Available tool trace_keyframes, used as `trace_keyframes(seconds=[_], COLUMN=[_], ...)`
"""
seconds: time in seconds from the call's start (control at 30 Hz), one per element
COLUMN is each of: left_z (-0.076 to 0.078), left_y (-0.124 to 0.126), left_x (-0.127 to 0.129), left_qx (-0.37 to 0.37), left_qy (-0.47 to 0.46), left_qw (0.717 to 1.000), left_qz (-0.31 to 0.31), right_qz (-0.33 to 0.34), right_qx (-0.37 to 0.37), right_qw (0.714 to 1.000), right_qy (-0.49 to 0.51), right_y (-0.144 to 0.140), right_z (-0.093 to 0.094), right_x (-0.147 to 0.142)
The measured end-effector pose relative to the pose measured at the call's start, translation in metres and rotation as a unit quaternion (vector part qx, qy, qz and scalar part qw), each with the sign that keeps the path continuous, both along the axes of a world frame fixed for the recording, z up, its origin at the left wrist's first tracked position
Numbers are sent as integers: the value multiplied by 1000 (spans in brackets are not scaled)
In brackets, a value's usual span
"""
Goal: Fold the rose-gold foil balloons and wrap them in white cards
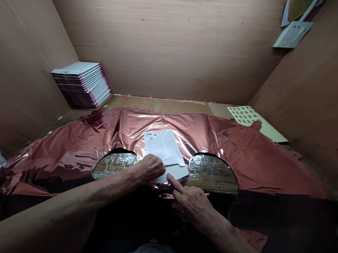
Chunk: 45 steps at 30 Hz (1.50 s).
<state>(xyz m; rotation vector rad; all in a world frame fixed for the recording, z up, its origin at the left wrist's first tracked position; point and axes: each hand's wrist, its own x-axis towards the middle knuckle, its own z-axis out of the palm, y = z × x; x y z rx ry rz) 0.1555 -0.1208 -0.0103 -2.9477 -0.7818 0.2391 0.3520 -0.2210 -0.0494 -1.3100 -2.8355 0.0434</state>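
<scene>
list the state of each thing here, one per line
foil sheet: spread flat over the table, crinkled, two round cutouts near the front edge
white card: lying flat on the foil between the cutouts, printed side up
left hand: fingers curled, pressing on the card's near edge
right hand: forefinger out, tip at the card's near corner
stack of cards: piled, leaning, back left corner
sticker sheet: flat, back right

The left hand (150,168) hides the white card's (165,153) near corner; its print is too small to read.
</scene>
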Motion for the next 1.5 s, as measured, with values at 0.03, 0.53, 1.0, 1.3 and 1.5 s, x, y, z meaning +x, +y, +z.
trace_keyframes(seconds=[0.03,0.53,1.0,1.3,1.5], left_z=[3,24,12,-16,-1], left_y=[-4,-32,-57,-38,-55], left_x=[3,18,30,48,39], left_qx=[0,213,-517,-327,-345], left_qy=[7,-76,-616,-673,-686], left_qw=[1000,974,563,546,537], left_qz=[-1,-29,191,377,349], right_qz=[0,-344,-288,-311,-39], right_qx=[-17,-268,-144,7,226], right_qw=[999,771,648,802,942], right_qy=[30,464,690,510,246], right_y=[0,42,15,10,-31], right_z=[4,42,14,10,20], right_x=[3,39,37,33,13])
